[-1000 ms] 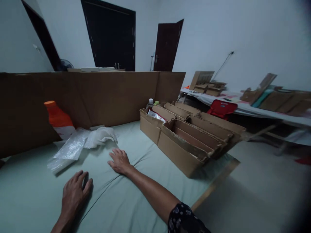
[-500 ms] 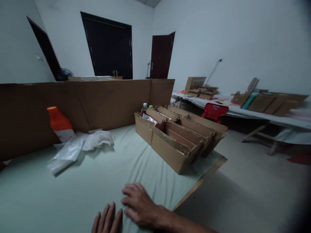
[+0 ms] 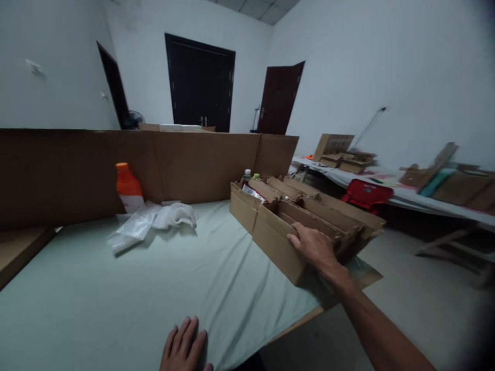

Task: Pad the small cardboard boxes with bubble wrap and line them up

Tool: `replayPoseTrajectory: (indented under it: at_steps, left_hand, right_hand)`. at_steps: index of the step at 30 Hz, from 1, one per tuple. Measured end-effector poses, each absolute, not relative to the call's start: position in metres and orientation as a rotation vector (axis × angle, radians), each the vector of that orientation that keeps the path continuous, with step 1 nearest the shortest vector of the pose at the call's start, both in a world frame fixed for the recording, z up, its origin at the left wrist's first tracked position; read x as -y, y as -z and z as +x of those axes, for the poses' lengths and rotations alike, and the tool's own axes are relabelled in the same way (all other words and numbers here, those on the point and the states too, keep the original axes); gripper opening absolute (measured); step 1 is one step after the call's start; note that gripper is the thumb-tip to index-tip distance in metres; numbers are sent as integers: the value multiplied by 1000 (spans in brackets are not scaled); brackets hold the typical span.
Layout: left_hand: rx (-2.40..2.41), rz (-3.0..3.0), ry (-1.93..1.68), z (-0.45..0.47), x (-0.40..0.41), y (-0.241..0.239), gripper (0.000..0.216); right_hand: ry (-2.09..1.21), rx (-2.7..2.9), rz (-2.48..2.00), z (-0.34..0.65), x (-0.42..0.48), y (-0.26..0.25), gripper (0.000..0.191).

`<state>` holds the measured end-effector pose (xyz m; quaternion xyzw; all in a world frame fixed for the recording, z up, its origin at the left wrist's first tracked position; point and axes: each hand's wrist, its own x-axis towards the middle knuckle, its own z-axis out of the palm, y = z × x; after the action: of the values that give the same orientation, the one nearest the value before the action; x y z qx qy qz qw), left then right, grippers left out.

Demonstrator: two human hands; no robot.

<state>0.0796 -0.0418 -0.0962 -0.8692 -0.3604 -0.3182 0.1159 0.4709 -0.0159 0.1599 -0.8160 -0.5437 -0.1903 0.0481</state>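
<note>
My left hand (image 3: 184, 348) lies flat, fingers stretched out, on the pale green cloth (image 3: 154, 288) that covers the table, near the front edge. My right hand (image 3: 314, 246) reaches out to the nearest of several open cardboard boxes (image 3: 276, 245) at the table's right corner. Its fingers curl over the top rim of that box. The box holds upright cardboard dividers.
A tall cardboard screen (image 3: 185, 165) runs along the back of the table. In front of it stand an orange bottle (image 3: 128, 187) and crumpled clear plastic bags (image 3: 152, 222). A second table (image 3: 406, 193) with cardboard pieces and a red chair (image 3: 365, 193) are at the right. Dark doors behind.
My right hand has left the cloth near the front edge and moved right and forward onto the nearest box's rim. The view has shifted; my left hand stays flat on the cloth.
</note>
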Motion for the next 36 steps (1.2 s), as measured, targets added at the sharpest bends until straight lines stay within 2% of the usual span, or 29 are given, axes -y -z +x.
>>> replayPoseTrajectory:
  at_steps: [2,5,9,12,16,19,20,22,27,32,36]
  left_hand:
    - [931,-2606,973,72,42,84,41]
    - [969,-2714,1102,58,47,60,40]
    - [1359,-2784,1375,38,56,39,31]
    - [1747,-2695,1555,19,57,35,32]
    - [2337,-2357,1765,-7,54,25,54]
    - [2572,-2136,1839,-24,54,11,71]
    - [2611,-2090,1853,-29,54,8,73]
    - [2686,-2030,1860,-38,56,5,75]
    - [2759,-1998,1925,-44,50,11,79]
    - [2662,-2171,1961,-22,18,6,80]
    - [2572,-2337,1945,-9,-12,-10,65]
  right_hand:
    - [591,1793,-2345,469,17,-155,16]
    - [686,2040,-1879,460,24,-148,17]
    - [708,2240,-1351,425,37,-150,18]
    - [628,2348,-1108,373,38,-155,23]
    - [457,2423,-838,296,20,-155,30]
    - [332,2374,-671,266,10,-154,20]
    - [295,2325,-644,265,8,-153,15]
    - [228,2162,-683,275,8,-146,21]
    - [-131,1664,-1131,321,10,-96,29]
    - [-679,1775,-1316,322,8,-46,43]
    - [-814,1750,-1293,307,-10,-36,49]
